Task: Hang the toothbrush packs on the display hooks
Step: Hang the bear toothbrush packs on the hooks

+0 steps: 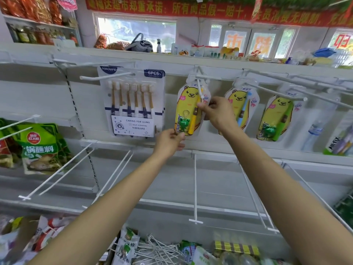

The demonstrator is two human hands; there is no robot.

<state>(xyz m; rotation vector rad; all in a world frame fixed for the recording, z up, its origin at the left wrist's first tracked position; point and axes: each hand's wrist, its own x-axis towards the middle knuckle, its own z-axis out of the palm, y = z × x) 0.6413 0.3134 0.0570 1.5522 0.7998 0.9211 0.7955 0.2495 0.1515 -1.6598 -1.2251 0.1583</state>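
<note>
A yellow bear-shaped toothbrush pack with a yellow brush and a green frog charm hangs on a white display hook at the upper middle. My left hand pinches the pack's bottom left corner. My right hand pinches its right edge just below the hook's tip. Two more bear packs hang to the right, one with a blue brush and one with a green brush. A six-brush pack hangs on the hook to the left.
Bare white hooks stick out from the lower rail toward me. Green food bags hang at the left. Clear brush packs hang at far right. A cart of loose hooks and packets sits below my arms.
</note>
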